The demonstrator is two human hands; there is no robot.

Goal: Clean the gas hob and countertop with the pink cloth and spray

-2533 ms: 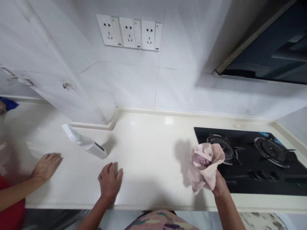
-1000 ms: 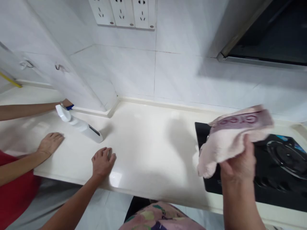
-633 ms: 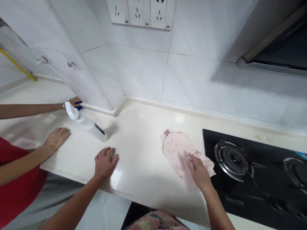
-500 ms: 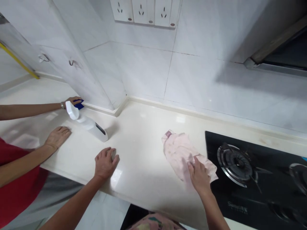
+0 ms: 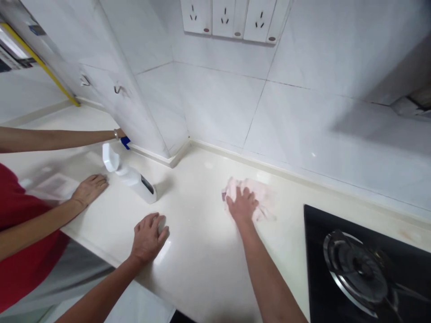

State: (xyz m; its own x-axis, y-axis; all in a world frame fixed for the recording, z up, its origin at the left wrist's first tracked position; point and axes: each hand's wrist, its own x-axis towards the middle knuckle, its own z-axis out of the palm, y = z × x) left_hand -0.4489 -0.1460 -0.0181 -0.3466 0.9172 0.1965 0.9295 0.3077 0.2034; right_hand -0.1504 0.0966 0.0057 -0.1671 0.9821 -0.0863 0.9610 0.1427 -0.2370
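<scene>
My right hand presses a pale pink cloth against the white countertop, fingers spread over its left part. The cloth is crumpled and slightly blurred, with a darker tag at its left corner. To the left, my left hand rests on the counter near its front edge, fingers curled. A small greyish thing shows between its thumb and forefinger; I cannot make out what it is. Just beyond that hand stands a white spray bottle with a dark label.
A co-worker in a red top stands at the left. One of their hands lies flat on the counter; the other is at a blue object by the wall. A black gas hob occupies the right. Sockets are on the tiled wall.
My right hand has slid the cloth left and away from me, off the hob's edge. My view has shifted; my left hand stays at the same place on the counter.
</scene>
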